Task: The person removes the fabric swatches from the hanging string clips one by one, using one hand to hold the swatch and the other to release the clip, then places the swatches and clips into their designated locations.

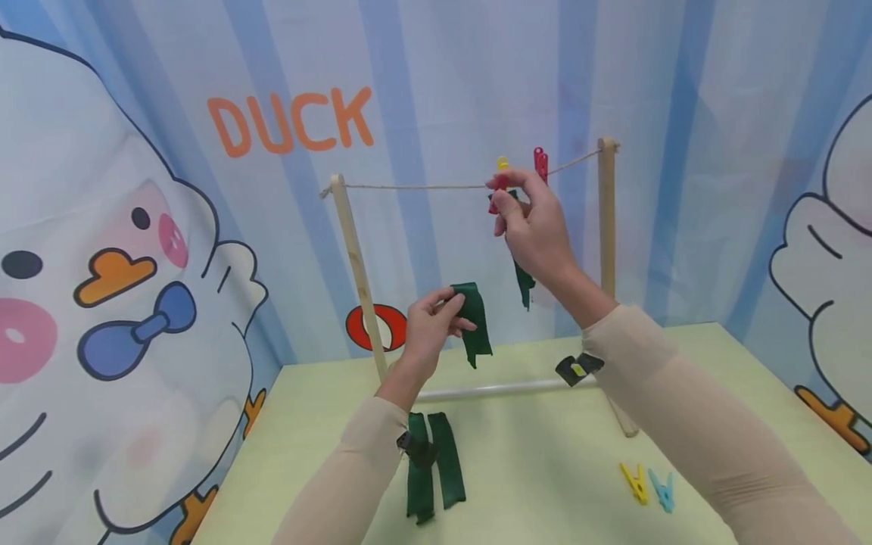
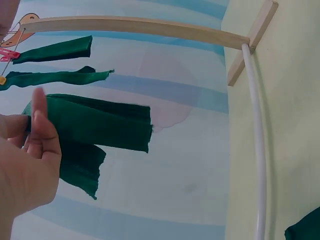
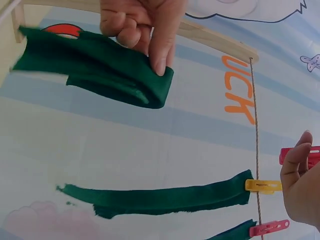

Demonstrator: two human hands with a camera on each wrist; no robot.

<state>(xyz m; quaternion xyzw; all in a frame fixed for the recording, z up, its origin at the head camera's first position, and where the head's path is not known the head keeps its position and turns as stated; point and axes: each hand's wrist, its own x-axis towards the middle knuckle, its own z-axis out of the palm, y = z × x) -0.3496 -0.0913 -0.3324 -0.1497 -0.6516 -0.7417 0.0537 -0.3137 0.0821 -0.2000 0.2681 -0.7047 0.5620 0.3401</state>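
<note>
My left hand [image 1: 428, 333] pinches a dark green ribbon [image 1: 478, 322] by its folded top, below the rope; its two tails hang apart from each other. My right hand [image 1: 541, 227] is up by the rope [image 1: 415, 187], holding a red clothespin [image 3: 286, 155] between thumb and fingers. In the right wrist view, a yellow clothespin [image 3: 264, 186] clips one green ribbon [image 3: 170, 201] to the rope. Beyond it, a pinkish-red clothespin [image 3: 270, 227] clips another ribbon [image 3: 235, 232]. Whether the held clothespin's jaws are spread cannot be seen.
Wooden posts [image 1: 357, 265] [image 1: 607, 227] hold the rope at both ends, with a white bar [image 1: 497, 390] between them low down. Two green ribbons [image 1: 447, 462] lie on the table at front left. A yellow clothespin [image 1: 635, 483] and a blue clothespin [image 1: 661, 490] lie at front right.
</note>
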